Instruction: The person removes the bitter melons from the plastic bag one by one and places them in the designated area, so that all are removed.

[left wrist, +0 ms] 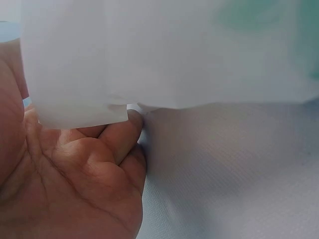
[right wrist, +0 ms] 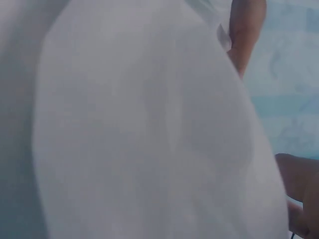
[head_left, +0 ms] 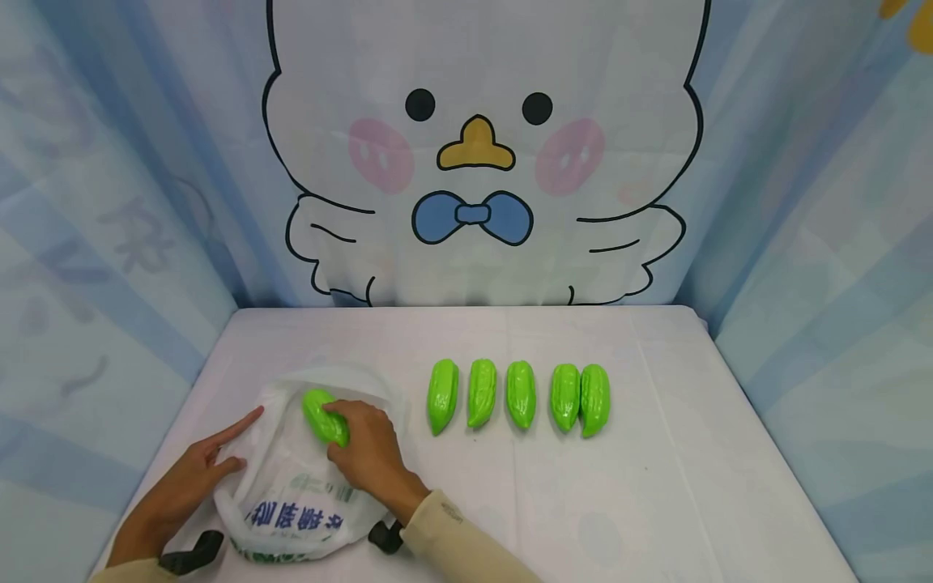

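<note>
A glossy green ridged fruit, shaped like a star fruit (head_left: 317, 413), is pinched between the thumb and fingers of my right hand (head_left: 368, 445). Both are over the mouth of a white plastic bag (head_left: 280, 478) with blue and green print. At the bag's left side is my left hand (head_left: 191, 479), its index finger and thumb stretched apart against the plastic. In the left wrist view the bag's edge (left wrist: 79, 112) hangs across the palm and hides part of the fingers. White plastic (right wrist: 149, 124) covers most of the right wrist view, so the held fruit is hidden there.
Several more green fruits (head_left: 521, 395) stand in a row right of the bag, the rightmost two touching. A white cloth (head_left: 619, 502) covers the table. Behind it hangs a curtain (head_left: 474, 267) with a cartoon bird, and patterned curtains flank both sides.
</note>
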The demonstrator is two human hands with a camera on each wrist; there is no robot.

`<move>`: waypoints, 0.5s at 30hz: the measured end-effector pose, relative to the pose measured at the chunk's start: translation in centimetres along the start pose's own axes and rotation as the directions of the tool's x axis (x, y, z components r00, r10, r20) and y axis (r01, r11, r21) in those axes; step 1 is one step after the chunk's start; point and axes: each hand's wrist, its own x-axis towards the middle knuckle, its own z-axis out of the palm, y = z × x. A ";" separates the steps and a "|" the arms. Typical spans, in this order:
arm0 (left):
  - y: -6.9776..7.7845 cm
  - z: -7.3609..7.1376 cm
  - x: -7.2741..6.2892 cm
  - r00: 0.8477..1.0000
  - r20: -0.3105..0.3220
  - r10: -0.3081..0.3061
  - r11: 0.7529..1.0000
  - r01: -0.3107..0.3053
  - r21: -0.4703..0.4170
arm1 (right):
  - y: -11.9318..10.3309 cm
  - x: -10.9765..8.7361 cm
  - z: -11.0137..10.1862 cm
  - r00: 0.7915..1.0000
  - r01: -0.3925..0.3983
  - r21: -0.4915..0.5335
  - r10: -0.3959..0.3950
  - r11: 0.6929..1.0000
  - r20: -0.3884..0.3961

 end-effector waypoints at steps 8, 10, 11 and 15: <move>-0.2 0.1 -0.1 0.999 0.005 -0.051 0.999 0.051 0.017 | 0.4 -0.6 -1.3 0.998 0.025 0.067 -0.022 0.997 -0.051; -0.1 0.0 -0.1 0.999 0.005 -0.054 0.998 0.054 0.025 | 0.5 -0.9 -1.7 0.998 0.031 0.096 -0.025 0.995 -0.061; 0.0 0.1 -0.1 0.999 0.005 -0.052 0.998 0.052 0.027 | 0.6 -1.0 -1.9 0.998 0.032 0.115 -0.024 0.993 -0.065; 0.0 0.1 0.0 1.000 -0.001 -0.029 0.999 0.029 0.039 | 0.6 -1.6 -2.8 0.997 0.037 0.179 -0.023 0.983 -0.078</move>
